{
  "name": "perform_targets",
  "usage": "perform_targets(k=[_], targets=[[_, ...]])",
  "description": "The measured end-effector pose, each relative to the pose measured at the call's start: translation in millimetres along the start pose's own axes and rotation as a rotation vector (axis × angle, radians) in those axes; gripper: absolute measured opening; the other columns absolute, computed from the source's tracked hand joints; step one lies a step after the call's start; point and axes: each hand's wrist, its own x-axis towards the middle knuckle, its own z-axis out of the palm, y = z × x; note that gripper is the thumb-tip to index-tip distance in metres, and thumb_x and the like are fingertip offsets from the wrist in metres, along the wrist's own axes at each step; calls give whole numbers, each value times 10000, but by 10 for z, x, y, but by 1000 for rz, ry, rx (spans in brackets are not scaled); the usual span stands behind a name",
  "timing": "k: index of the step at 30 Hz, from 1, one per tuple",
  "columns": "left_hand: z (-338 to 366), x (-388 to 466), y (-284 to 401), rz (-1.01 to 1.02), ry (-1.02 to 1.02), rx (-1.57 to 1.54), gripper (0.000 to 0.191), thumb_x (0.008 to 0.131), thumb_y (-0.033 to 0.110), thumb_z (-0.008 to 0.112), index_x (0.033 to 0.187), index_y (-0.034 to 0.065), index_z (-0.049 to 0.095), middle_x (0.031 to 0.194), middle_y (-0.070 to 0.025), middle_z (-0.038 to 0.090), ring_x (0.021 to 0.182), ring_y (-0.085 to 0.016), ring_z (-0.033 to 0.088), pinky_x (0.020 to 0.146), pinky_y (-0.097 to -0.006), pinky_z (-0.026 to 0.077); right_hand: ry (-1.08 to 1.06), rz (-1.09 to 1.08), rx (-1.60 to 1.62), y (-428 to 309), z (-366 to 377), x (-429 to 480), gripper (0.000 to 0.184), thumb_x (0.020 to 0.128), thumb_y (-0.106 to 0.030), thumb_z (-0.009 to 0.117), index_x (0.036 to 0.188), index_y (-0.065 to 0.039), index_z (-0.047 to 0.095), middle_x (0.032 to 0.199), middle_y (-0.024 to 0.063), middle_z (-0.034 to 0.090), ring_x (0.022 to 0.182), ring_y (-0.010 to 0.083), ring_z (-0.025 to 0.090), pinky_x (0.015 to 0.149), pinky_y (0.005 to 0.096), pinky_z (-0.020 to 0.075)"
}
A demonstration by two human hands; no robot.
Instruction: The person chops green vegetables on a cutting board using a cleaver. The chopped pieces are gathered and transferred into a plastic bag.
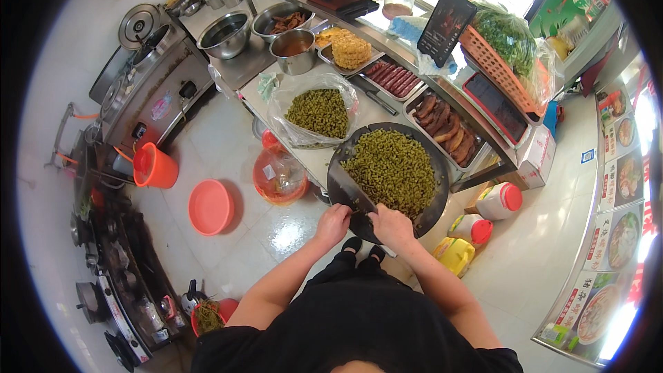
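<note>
My right hand [392, 225] grips a broad kitchen knife [356, 186], its blade slanting up and to the left. The blade lies at the left edge of a heap of chopped green beans or similar vegetable [396, 166] on a round dark chopping board [440, 166]. My left hand [333, 224] is at the board's near left rim, fingers curled; whether a small piece is pinched in them is hard to see. Behind the board, a clear plastic bag [279, 127] lies open with more chopped green pieces [318, 111] inside.
Right of the board stands a tray of browned meat [443, 127], with sausages [392, 77] behind. A loose knife [382, 102] lies nearby. Farther back are a steel pot [293, 57] and a propped phone [446, 26]. Pink basins [210, 207] and lidded tubs [500, 200] occupy the floor.
</note>
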Motion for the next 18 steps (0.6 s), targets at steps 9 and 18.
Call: perform_targets(k=[9,18], targets=[[-96,-107,15,-19,29,22,108,826,99,773,889,55,698,894,-127,639,875,-367,654,743,-472,543,16,14,23,-50,-19,-22,323,1029,-352,597,1010,-30,626,844,241,732,812,453,723,718,549,573],[-74,-134,-16,-2,26,55,119,834,113,783,925,57,731,897,-123,643,864,-349,660,742,-459,548,-75,-21,-22,2,-24,-53,349,1015,-381,614,1015,-33,638,879,257,732,865,469,714,769,564,566]])
